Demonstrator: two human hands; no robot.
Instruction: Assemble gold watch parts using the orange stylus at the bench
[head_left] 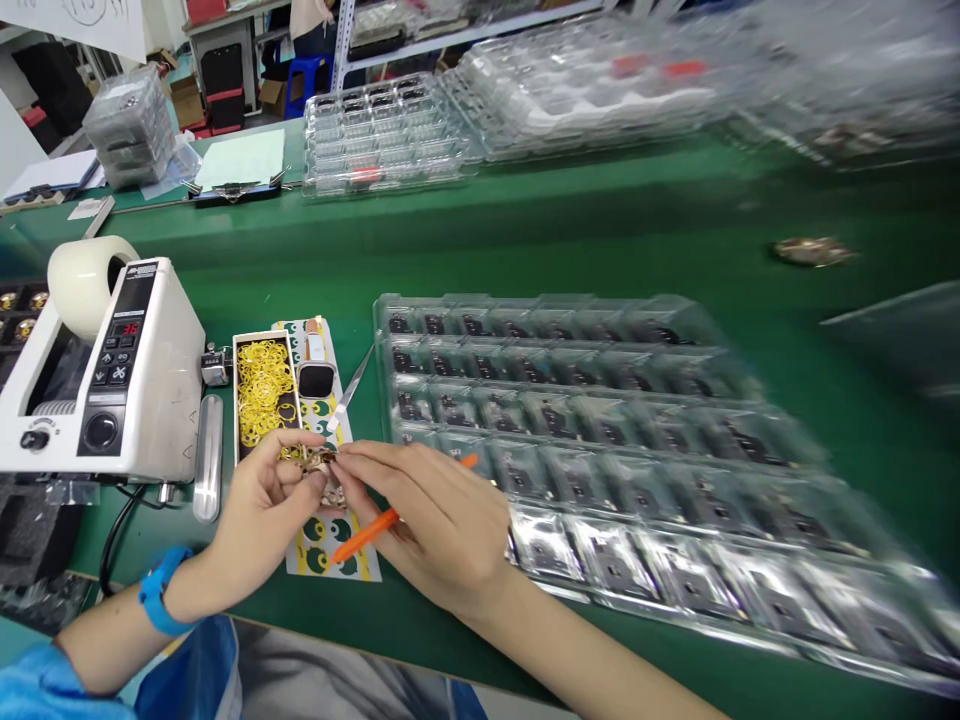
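Observation:
My left hand is closed in a pinch on a small gold-coloured metal part, held above a patterned card strip. Facing it, my right hand has its fingertips together at the same part. A thin orange stick is tucked in the right hand, its ends showing on either side of the fingers. Fingers hide much of the metal part, so its exact kind does not show. Just beyond the left hand, a white box holds many small yellow rings.
A clear tray with dark parts in its compartments lies on the right. On the left stands a white tape dispenser. Tweezers and a watch rest on the patterned card. More clear trays sit at the back.

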